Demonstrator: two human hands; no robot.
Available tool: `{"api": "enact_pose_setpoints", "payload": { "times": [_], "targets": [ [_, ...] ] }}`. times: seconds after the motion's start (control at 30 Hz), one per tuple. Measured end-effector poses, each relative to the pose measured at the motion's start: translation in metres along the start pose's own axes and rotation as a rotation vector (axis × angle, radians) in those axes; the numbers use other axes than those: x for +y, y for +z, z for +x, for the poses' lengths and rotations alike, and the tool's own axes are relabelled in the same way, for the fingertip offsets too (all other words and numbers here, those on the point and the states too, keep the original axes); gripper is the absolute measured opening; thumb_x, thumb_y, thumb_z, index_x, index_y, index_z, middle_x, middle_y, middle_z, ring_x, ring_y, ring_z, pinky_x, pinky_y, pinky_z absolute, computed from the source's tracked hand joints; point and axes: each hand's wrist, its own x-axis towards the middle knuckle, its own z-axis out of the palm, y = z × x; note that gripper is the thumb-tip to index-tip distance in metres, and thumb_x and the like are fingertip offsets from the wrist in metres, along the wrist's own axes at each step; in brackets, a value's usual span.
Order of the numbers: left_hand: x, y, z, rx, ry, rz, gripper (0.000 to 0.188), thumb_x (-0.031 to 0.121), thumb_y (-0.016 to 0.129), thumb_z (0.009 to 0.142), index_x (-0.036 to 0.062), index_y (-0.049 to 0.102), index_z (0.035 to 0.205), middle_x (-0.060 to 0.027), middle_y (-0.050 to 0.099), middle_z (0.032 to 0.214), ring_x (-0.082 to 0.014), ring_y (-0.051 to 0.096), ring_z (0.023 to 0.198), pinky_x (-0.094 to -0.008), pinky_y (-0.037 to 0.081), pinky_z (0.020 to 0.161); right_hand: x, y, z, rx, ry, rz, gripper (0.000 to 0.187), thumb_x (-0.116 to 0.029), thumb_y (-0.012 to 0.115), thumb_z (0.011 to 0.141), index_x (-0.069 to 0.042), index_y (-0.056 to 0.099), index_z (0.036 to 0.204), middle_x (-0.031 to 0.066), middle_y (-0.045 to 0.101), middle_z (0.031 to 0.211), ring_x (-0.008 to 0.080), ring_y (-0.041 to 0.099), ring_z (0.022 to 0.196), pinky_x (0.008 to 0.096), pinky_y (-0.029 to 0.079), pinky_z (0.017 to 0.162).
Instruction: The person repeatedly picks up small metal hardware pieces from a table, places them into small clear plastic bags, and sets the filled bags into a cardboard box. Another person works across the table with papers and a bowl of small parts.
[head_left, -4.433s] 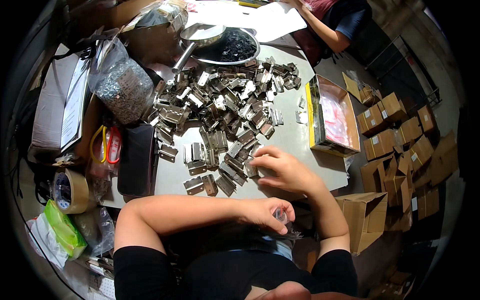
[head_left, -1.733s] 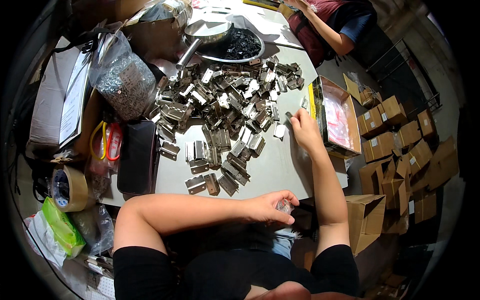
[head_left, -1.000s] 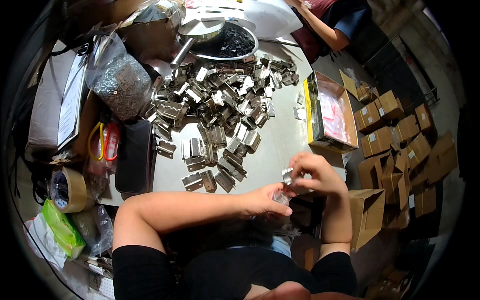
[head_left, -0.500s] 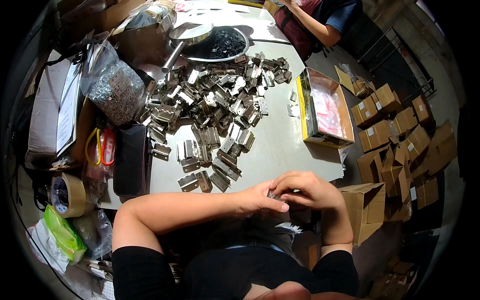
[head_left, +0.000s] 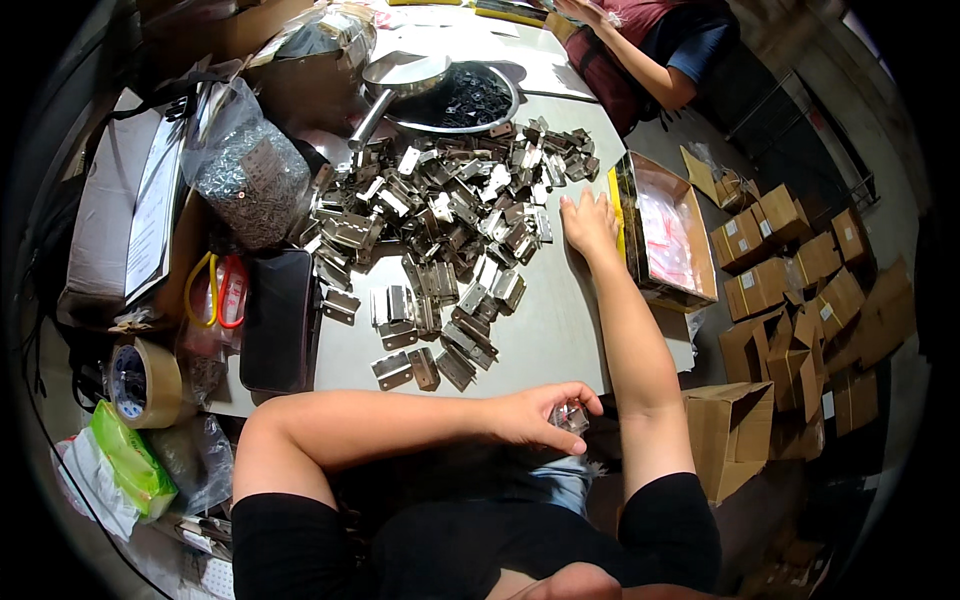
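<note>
My left hand (head_left: pixel 535 413) is at the table's near edge, curled around a small clear plastic bag (head_left: pixel 569 417) with what looks like small metal bits inside. My right hand (head_left: pixel 590 222) reaches forward and lies on the table with its fingers outstretched, next to the yellow-edged side of an open box (head_left: pixel 655 232). Anything under its fingertips is hidden. To its left spreads a large heap of bent metal brackets (head_left: pixel 450 200), with several more brackets (head_left: pixel 430 368) lying nearer to me.
Behind the heap, a metal bowl (head_left: pixel 508 118) holds black parts and a scoop (head_left: pixel 405 75). On the left are a bag of screws (head_left: pixel 245 180), a black phone (head_left: pixel 277 320), scissors (head_left: pixel 200 300) and a tape roll (head_left: pixel 145 385). Cartons (head_left: pixel 765 225) fill the right floor; another person (head_left: pixel 650 70) sits beyond.
My right hand has left my left hand and stretched forward to the table beside the open box. The left hand keeps the small bag, now in plainer view. The view has shifted slightly.
</note>
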Motion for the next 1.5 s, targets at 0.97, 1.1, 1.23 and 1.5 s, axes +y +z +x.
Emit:
{"api": "enact_pose_setpoints", "payload": {
  "times": [0.97,1.1,1.23,1.5],
  "targets": [
    [-0.005,0.006,-0.001,-0.043,0.038,0.175,0.049,0.013,0.076,0.082,0.0037,0.048,0.121,-0.0011,0.053,0.103,-0.0092,0.05,0.093,-0.0252,0.043,0.083,0.09,-0.101,-0.199,-0.012,-0.271,0.63,0.02,-0.005,0.076,0.073,0.001,0.066,0.09,0.0133,0.066,0.091,0.0244,0.065,0.078,0.0326,0.053,0.071],
    [-0.003,0.005,0.0,-0.05,0.025,0.183,0.048,0.013,0.076,0.082,0.0038,0.049,0.121,-0.0007,0.053,0.101,-0.0087,0.05,0.092,-0.0252,0.043,0.082,0.068,-0.093,-0.192,-0.046,-0.154,0.852,0.017,-0.004,0.076,0.074,0.001,0.067,0.087,0.0134,0.068,0.091,0.0228,0.067,0.079,0.0305,0.053,0.072],
    [-0.001,0.006,-0.002,-0.016,0.067,0.204,0.046,0.013,0.075,0.083,0.0044,0.049,0.12,-0.0009,0.054,0.101,-0.008,0.05,0.091,-0.0244,0.043,0.078,0.05,-0.087,-0.191,0.011,-0.484,0.56,0.021,-0.01,0.077,0.072,-0.002,0.067,0.088,0.0153,0.067,0.097,0.0342,0.062,0.089,0.04,0.05,0.079],
    [0.004,0.005,-0.004,0.037,-0.155,-0.018,0.049,0.013,0.074,0.084,0.0078,0.046,0.124,0.0018,0.054,0.091,-0.0057,0.052,0.073,-0.0209,0.041,0.058,0.064,-0.09,-0.201,0.011,-0.442,0.652,0.013,0.003,0.069,0.076,0.0,0.059,0.085,0.0174,0.058,0.098,0.031,0.061,0.086,0.0365,0.051,0.072]
  ]
}}
